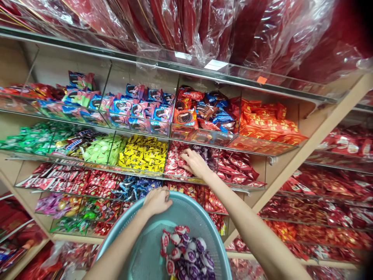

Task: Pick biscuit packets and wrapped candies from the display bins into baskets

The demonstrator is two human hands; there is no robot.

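My left hand (157,200) is closed over the far rim of a round teal plastic basket (116,229). Inside the basket lie wrapped candies (190,252), some red and white, others purple and white. My right hand (196,162) reaches into a shelf compartment, its fingers curled down on red-and-white wrapped candies (173,157); the fingertips are partly hidden among them. Just behind this hand are dark purple wrapped candies (205,152). Yellow wrapped candies (142,153) fill the compartment to the left, and red packets (237,167) lie to the right.
Clear dividers and front lips bound the shelf compartments. Above my right hand runs a shelf with cookie packets (185,118) and orange-red packets (268,120). Red items in clear plastic (186,27) fill the top. A wooden upright (309,147) stands at the right, with more shelves beyond.
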